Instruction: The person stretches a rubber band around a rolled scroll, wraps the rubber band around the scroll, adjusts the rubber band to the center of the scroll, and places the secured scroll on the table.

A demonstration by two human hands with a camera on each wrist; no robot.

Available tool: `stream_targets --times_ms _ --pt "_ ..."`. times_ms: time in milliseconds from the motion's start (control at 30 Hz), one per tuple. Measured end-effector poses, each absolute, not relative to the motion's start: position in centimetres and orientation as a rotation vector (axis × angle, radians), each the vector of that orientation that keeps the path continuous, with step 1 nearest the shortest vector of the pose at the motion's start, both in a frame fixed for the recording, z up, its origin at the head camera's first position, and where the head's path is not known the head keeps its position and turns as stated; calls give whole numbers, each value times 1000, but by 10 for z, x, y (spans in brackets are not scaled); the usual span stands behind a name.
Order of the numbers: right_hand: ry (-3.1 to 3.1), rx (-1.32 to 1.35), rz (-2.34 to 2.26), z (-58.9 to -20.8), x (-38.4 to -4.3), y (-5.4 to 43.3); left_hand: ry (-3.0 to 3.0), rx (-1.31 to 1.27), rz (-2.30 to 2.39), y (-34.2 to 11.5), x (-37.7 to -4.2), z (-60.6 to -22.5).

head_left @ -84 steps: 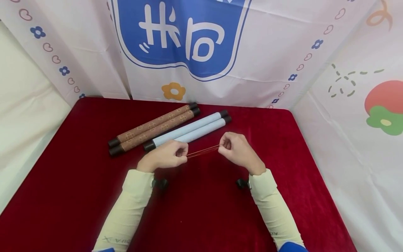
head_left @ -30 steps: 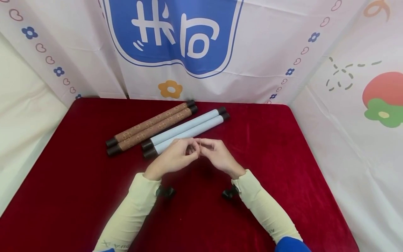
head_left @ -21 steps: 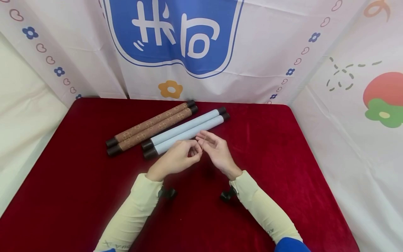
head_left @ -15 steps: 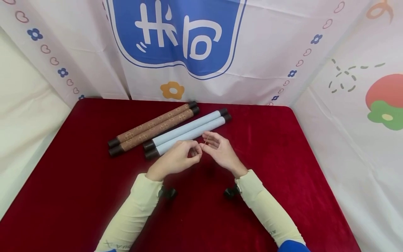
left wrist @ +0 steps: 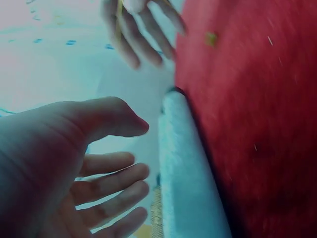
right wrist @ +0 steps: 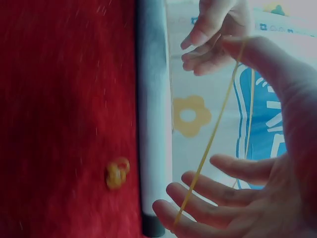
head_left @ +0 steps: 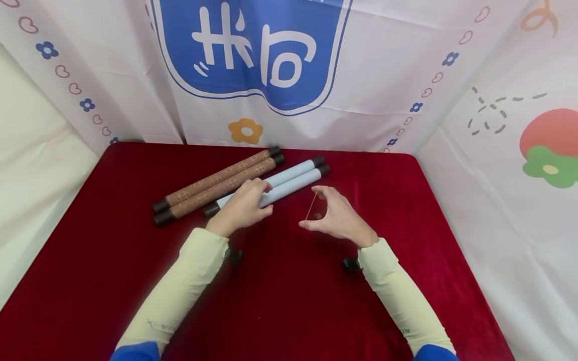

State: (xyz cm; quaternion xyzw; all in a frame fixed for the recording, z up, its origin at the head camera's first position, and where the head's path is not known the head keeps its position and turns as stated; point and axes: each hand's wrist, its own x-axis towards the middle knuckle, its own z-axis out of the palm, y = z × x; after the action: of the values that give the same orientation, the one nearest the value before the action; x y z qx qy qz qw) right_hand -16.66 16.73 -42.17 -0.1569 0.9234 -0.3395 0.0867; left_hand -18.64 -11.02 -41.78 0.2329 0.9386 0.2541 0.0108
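Note:
My right hand (head_left: 340, 218) holds a thin yellow rubber band (right wrist: 210, 136) stretched round its spread thumb and outstretched fingers. A small clump of yellow rubber bands (right wrist: 117, 173) lies on the red cloth below that hand. My left hand (head_left: 244, 205) has its thumb apart from its slightly bent fingers and holds nothing. It overlaps two light blue rolls (head_left: 295, 184) with black ends in the head view. In the left wrist view the nearer blue roll (left wrist: 185, 163) lies just beyond its fingertips.
Two brown patterned rolls (head_left: 217, 186) with black ends lie side by side behind the blue ones. The red cloth (head_left: 289, 301) covers the table up to a printed white curtain (head_left: 370, 120) at the back. White fabric (head_left: 487, 200) hangs on the right.
Both hands first stretched the band between them, then came together. Now they are apart: the left has moved left over the blue rolls, the right has moved right with the band spread on it.

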Motion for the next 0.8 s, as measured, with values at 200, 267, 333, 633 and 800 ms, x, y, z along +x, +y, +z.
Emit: stream_targets --times_ms 200,267,333,633,800 --pt "2747 -480 -973 -420 -168 175 2964 669 566 -107 -213 -427" --pt "2746 -493 -965 -420 -169 178 2940 641 514 -104 -221 -429" --pt "2748 -503 -954 -421 -170 180 2914 603 472 -101 -229 -432" --pt "2742 -501 -932 -422 -174 184 2846 490 386 -85 -250 -445" --pt "2735 -494 -915 -420 -175 184 2856 441 361 -79 -254 -451"
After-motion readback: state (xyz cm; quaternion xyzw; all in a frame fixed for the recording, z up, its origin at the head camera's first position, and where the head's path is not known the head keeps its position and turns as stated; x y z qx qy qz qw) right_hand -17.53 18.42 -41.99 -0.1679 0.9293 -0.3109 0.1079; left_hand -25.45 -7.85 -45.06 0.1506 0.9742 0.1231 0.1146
